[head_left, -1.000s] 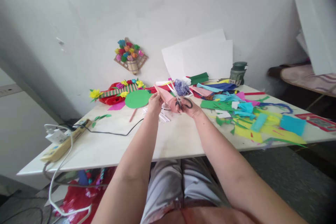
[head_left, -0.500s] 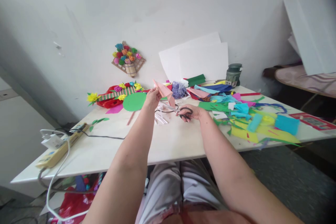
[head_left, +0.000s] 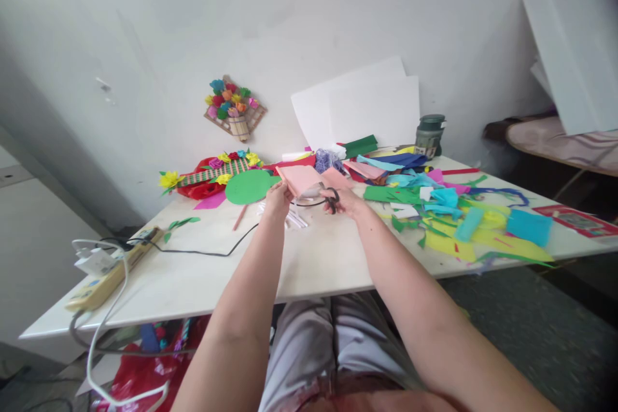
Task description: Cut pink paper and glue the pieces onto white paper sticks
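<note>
While the left hand (head_left: 279,198) pinched the left edge of the pink paper (head_left: 300,179) between thumb and fingers, the right hand (head_left: 347,201) was curled around the black handles of the scissors (head_left: 333,201). The paper was above the far middle of the table (head_left: 318,264) — whether the blades touched it could not be determined. A green disc (head_left: 245,187) lay left of the paper; white sticks (head_left: 298,220) lay between the hands, and paper scraps (head_left: 449,246) covered the right side.
</note>
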Demonstrator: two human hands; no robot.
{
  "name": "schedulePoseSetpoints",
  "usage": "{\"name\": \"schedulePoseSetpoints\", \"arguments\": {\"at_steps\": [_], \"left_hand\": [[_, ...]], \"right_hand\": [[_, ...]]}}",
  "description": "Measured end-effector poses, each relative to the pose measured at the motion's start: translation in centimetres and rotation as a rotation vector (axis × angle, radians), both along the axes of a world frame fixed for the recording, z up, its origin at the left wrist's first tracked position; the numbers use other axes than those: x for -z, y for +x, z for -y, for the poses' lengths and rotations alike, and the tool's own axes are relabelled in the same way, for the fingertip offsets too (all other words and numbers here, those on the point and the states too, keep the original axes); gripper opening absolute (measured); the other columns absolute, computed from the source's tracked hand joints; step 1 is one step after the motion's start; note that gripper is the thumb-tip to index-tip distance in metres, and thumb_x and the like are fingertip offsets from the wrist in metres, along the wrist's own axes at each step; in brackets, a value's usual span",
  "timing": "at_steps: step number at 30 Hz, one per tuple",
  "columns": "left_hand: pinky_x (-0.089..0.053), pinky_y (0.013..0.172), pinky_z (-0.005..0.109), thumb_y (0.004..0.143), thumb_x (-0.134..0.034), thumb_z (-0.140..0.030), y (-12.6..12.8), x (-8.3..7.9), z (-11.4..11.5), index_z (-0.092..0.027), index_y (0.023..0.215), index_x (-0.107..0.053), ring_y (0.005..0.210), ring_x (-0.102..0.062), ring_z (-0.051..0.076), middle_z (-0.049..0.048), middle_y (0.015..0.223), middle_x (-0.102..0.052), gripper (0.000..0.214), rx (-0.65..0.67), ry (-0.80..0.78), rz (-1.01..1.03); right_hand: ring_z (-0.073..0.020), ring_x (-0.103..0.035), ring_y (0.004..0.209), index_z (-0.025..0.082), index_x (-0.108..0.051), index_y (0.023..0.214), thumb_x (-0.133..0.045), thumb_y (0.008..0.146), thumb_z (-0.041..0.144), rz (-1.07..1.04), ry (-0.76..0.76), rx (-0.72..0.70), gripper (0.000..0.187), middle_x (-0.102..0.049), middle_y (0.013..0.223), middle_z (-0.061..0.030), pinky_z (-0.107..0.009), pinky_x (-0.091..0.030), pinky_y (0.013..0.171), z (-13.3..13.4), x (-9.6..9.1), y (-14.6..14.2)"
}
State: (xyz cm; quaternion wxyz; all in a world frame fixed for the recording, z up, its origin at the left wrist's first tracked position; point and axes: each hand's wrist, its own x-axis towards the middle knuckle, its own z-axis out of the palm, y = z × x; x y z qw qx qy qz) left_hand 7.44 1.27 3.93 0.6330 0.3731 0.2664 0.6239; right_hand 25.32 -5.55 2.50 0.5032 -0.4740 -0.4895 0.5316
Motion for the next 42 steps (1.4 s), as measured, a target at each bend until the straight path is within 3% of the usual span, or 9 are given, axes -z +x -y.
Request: {"name": "schedulePoseSetpoints", "arguments": {"at_steps": [4,10,18,27,37,42], "left_hand": [[-0.049,0.059,0.021,0.072,-0.059,-0.01,-0.9,0.8,0.5,-0.012,0.071,-0.06,0.054,-0.06,0.01,0.0026,0.06,-0.064,0.002,-0.009,-0.009,0.028],[-0.05,0.059,0.022,0.069,-0.064,-0.012,-1.8,2.1,1.2,-0.011,0.072,-0.061,0.056,-0.06,0.01,0.0024,0.063,-0.064,0.004,-0.02,0.014,0.038],[-0.048,0.059,0.021,0.068,-0.066,-0.013,-2.1,2.1,2.3,-0.011,0.073,-0.064,0.055,-0.06,0.009,0.0024,0.064,-0.065,0.006,-0.045,0.034,0.06],[-0.048,0.065,0.022,0.071,-0.065,-0.016,-2.3,2.5,2.4,-0.012,0.074,-0.063,0.061,-0.062,0.01,0.0025,0.068,-0.066,0.005,-0.064,0.027,0.083],[-0.048,0.067,0.024,0.073,-0.061,-0.015,-1.9,2.6,2.5,-0.013,0.074,-0.062,0.06,-0.062,0.01,0.0028,0.066,-0.066,0.003,-0.08,0.002,0.111],[-0.048,0.071,0.027,0.075,-0.059,-0.015,-1.7,3.0,2.2,-0.013,0.077,-0.062,0.063,-0.063,0.011,0.0028,0.069,-0.067,0.004,-0.099,-0.022,0.107]], "right_hand": [[-0.0103,-0.052,0.035,0.01,-0.059,0.08,-0.064,0.071,0.034,0.12,-0.034,-0.082,0.026,-0.062,0.049,-0.005,-0.016,-0.022,0.026,0.2,-0.1,0.1],[-0.0067,-0.05,0.034,0.01,-0.057,0.072,-0.066,0.069,0.038,0.272,-0.008,-0.351,0.03,-0.06,0.05,-0.0021,-0.014,-0.025,0.028,1.2,-0.6,0.9],[-0.0054,-0.045,0.031,0.011,-0.055,0.064,-0.067,0.065,0.036,0.371,-0.043,-0.634,0.028,-0.058,0.045,0.0005,-0.015,-0.033,0.031,1.5,-0.6,1.4],[-0.0062,-0.047,0.033,0.009,-0.061,0.081,-0.066,0.067,0.034,0.389,-0.041,-0.667,0.029,-0.059,0.049,0.0013,-0.016,-0.034,0.032,1.3,-0.2,2.1],[-0.0068,-0.048,0.036,0.008,-0.06,0.085,-0.06,0.072,0.041,0.396,0.011,-0.602,0.035,-0.06,0.051,-0.0012,-0.016,-0.027,0.03,2.2,-1.1,1.0],[-0.0063,-0.048,0.035,0.01,-0.058,0.081,-0.06,0.072,0.043,0.388,0.017,-0.572,0.035,-0.06,0.05,-0.001,-0.015,-0.027,0.029,1.5,-0.6,0.2]]}}
